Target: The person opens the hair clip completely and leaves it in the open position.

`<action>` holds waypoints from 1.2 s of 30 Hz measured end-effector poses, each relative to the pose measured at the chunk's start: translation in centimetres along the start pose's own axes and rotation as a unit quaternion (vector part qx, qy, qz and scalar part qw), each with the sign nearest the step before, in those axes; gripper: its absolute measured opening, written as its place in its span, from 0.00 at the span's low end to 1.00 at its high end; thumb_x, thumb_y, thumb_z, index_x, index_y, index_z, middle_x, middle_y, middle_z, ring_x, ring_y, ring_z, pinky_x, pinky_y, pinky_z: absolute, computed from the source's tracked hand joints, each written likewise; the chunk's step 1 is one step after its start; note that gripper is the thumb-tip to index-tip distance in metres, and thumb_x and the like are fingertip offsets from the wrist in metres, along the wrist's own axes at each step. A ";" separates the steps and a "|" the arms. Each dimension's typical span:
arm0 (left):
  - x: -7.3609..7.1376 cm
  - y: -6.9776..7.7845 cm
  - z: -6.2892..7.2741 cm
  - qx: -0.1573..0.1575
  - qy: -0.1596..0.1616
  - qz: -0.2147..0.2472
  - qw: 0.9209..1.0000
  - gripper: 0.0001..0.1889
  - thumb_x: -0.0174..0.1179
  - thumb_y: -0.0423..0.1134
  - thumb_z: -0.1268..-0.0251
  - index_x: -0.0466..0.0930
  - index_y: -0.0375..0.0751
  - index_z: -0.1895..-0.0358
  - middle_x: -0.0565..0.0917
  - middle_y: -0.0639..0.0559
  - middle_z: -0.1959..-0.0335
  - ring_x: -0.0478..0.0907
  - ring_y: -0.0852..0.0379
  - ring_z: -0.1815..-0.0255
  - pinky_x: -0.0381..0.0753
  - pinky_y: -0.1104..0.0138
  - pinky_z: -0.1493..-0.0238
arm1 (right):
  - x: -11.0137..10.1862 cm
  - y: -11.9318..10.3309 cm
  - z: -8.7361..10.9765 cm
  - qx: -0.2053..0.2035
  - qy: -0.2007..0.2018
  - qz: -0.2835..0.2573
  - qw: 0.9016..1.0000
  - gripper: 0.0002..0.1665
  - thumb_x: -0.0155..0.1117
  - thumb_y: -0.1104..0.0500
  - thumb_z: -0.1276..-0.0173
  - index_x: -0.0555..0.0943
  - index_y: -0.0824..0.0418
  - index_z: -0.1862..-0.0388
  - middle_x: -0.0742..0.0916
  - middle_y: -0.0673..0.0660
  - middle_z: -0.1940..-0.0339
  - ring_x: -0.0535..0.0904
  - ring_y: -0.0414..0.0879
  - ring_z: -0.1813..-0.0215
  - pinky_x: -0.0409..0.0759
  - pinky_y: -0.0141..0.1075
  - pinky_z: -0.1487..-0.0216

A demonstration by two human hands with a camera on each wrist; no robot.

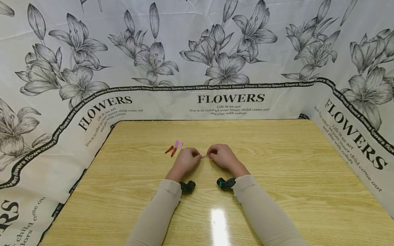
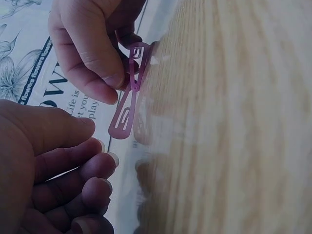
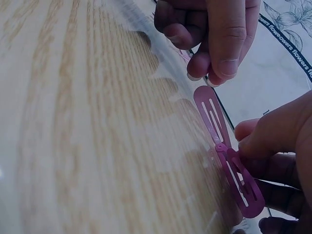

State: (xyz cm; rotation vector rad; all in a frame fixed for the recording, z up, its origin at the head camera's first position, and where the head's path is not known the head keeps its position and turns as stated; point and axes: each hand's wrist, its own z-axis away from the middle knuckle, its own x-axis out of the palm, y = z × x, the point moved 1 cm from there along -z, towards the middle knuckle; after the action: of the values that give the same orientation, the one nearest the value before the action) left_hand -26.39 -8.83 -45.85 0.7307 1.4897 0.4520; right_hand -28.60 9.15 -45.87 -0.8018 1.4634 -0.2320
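Observation:
Close above the wooden table (image 1: 264,147), my right hand (image 1: 223,157) pinches a pink hair clip (image 3: 208,109) between thumb and fingers. Two slotted, rounded lobes of the clip meet at a small rivet in its middle. One lobe lies at my right fingers; the other points toward my left hand (image 1: 188,160). In the left wrist view, the left fingers are loosely bent with the thumb near the index finger. Their tips are just short of the clip's end (image 2: 119,127) and hold nothing.
Beyond my left hand lie two red hair clips, one on the left (image 1: 169,149) and one beside it (image 1: 173,152), with a pink clip (image 1: 176,144) and a lilac clip (image 1: 181,144). A flower-printed cloth (image 1: 166,102) hangs around the table's back and sides.

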 end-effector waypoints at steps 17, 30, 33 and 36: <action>-1.5 -0.8 0.6 -0.022 0.040 -0.009 0.999 0.11 0.59 0.45 0.33 0.86 0.42 0.63 0.86 0.51 0.67 0.78 0.57 0.66 0.78 0.61 0.60 | -0.1 0.2 0.0 -0.034 0.018 -0.001 0.999 0.09 0.58 0.60 0.33 0.85 0.55 0.62 0.86 0.51 0.61 0.78 0.44 0.63 0.77 0.42 0.56; -3.5 -2.2 0.5 -0.062 0.076 0.007 0.995 0.11 0.60 0.47 0.33 0.85 0.43 0.63 0.85 0.51 0.67 0.79 0.56 0.66 0.79 0.60 0.60 | -0.7 -0.9 -0.7 -0.040 0.028 -0.007 0.999 0.11 0.56 0.59 0.29 0.85 0.55 0.56 0.86 0.51 0.56 0.80 0.47 0.55 0.78 0.44 0.51; -3.7 -2.5 0.6 -0.069 0.078 0.006 0.995 0.12 0.61 0.47 0.34 0.85 0.43 0.62 0.85 0.51 0.67 0.78 0.56 0.67 0.79 0.61 0.61 | -0.7 -1.1 -0.9 -0.040 0.021 -0.012 0.999 0.12 0.55 0.58 0.30 0.85 0.56 0.56 0.85 0.52 0.55 0.80 0.48 0.54 0.78 0.45 0.50; -3.9 -2.6 0.8 -0.069 0.086 0.006 0.994 0.11 0.61 0.47 0.34 0.85 0.42 0.63 0.85 0.50 0.67 0.78 0.56 0.67 0.78 0.61 0.62 | -0.4 -1.3 -1.2 -0.046 0.019 -0.008 0.999 0.12 0.56 0.59 0.30 0.85 0.57 0.56 0.85 0.53 0.54 0.80 0.49 0.52 0.78 0.46 0.48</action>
State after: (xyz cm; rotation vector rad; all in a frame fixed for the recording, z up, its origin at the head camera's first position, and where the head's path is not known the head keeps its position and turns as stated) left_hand -26.23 -13.54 -44.84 0.6035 1.5972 0.6352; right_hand -29.36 8.11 -44.65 -0.8884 1.5134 -0.1937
